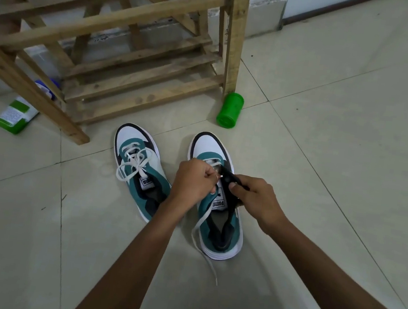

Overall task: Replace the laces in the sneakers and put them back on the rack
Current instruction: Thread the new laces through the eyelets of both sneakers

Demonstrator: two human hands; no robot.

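Looking down, I am seeing the left hand (195,181) pinching the white lace (200,222) above the right sneaker (217,202), the right hand (256,200) gripping its black side, beside the laced left sneaker (141,169) below the wooden rack (109,38).

Left hand (195,181) pinching white lace (199,227), right hand (256,200) gripping right sneaker (219,208)

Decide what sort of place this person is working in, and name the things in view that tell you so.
Probably an indoor room of a home or a storeroom. The clues: a pale tiled floor, a rough wooden rack standing by a wall, and a pair of sneakers on the floor in front of it.
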